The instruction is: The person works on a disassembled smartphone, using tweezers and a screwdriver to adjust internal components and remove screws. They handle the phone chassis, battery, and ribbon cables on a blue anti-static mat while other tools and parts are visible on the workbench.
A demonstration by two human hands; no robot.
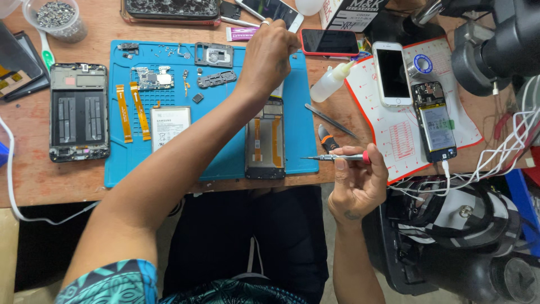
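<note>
Right hand [355, 183] is closed around a thin precision screwdriver [336, 158] with a red cap, held level with its tip pointing to the left, so the tool seems parked off the work, at the front edge of the wooden table [50, 180]. Left hand [269, 56] reaches far forward, fingers curled down at the far edge of the blue mat [225, 163], beside a red phone [329, 41]; what it pinches I cannot tell. Below this hand an opened phone frame [265, 141] lies on the mat with orange flex cables showing. Further left, a battery [169, 125], a small circuit board [151, 77] and two orange ribbon cables [131, 111] are laid apart, probably so the parts do not mix. Tweezers [331, 120] rest just right of the mat.
</note>
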